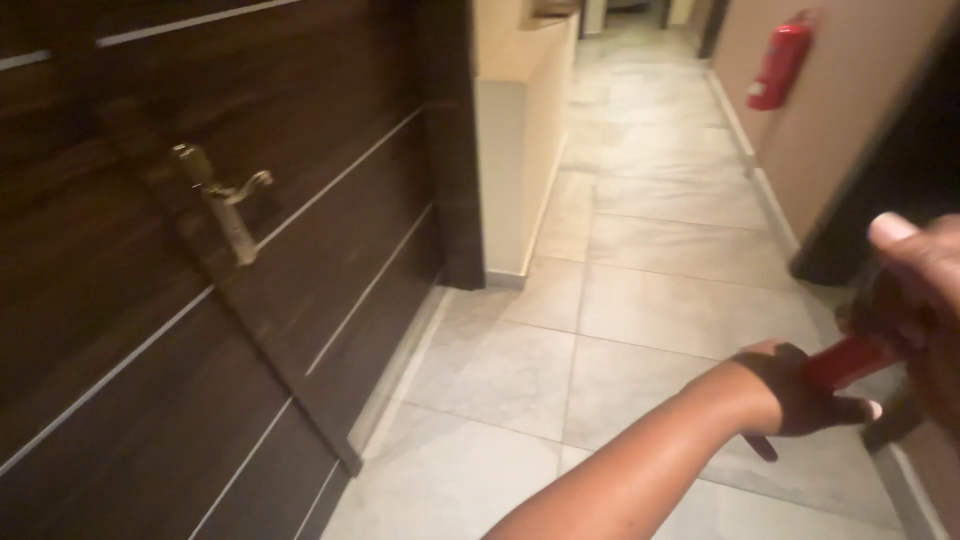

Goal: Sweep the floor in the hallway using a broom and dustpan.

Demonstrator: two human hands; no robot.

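Two hands share one red handle at the lower right of my view, above the pale floor tiles and close to the right-hand wall. My left hand reaches across from the bottom middle, fingers curled shut around the lower stretch of the handle. My right hand sits higher and nearer the camera, thumb up. It seems to be wrapped round the upper part, though it is blurred and I can't be sure how firmly it grips.

To hold this well, I judge both grips should be snug and spaced apart, with the handle angled away from the dark door frame beside it and the low end held off the tiles. The corridor is narrow, so I would steer along its middle.

Much escapes me. The handle shows only between the two hands, and I cannot tell what it belongs to. A dark piece below my left hand may be part of it or not. My right hand is cut by the picture's edge. On the left stands a dark wooden door with a brass lever, smeared by motion. A red fire extinguisher hangs on the far right wall, its top cropped.
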